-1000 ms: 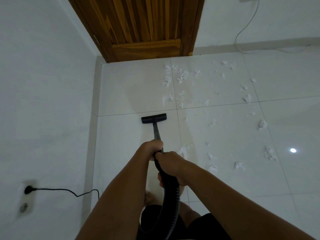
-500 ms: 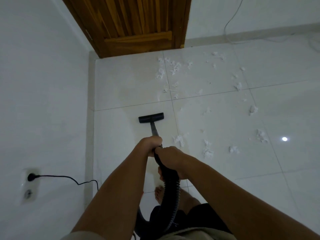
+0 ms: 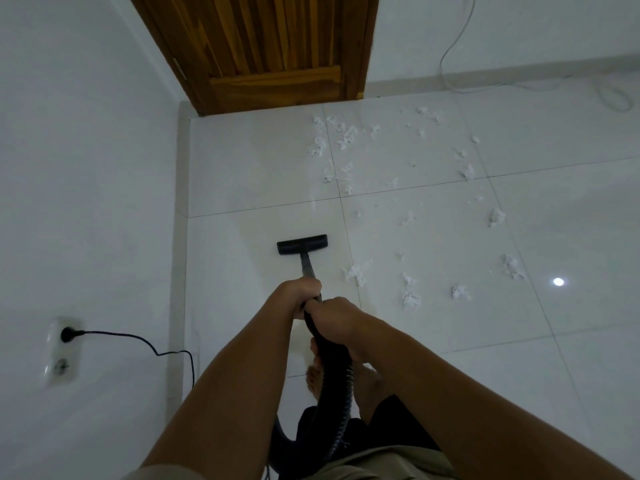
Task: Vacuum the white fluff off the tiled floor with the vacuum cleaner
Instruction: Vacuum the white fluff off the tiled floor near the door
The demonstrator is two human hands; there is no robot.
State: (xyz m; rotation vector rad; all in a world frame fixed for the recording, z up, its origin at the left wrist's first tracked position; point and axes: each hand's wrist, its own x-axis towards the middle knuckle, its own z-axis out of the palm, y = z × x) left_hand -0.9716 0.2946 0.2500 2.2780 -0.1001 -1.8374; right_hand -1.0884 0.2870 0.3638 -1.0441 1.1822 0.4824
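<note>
The vacuum's black floor nozzle (image 3: 302,244) lies flat on the white tiled floor (image 3: 249,168), on a bare patch left of the fluff. Its thin tube (image 3: 307,266) runs back into my hands. My left hand (image 3: 300,293) grips the tube in front, and my right hand (image 3: 333,318) grips the ribbed black hose (image 3: 337,386) just behind it. White fluff (image 3: 356,273) lies in scattered clumps to the right of the nozzle, with more fluff near the door (image 3: 341,136) and further right (image 3: 512,266).
A brown wooden door (image 3: 273,53) closes the far corner. The white wall (image 3: 86,168) runs along the left, with a socket (image 3: 64,351) and a black power cord (image 3: 138,341) plugged in. A white cable (image 3: 450,57) hangs on the far wall. My bare foot (image 3: 313,377) stands under the hose.
The nozzle has been drawn back from the tile joint towards me, staying left of the fluff. Both hands keep their grip.
</note>
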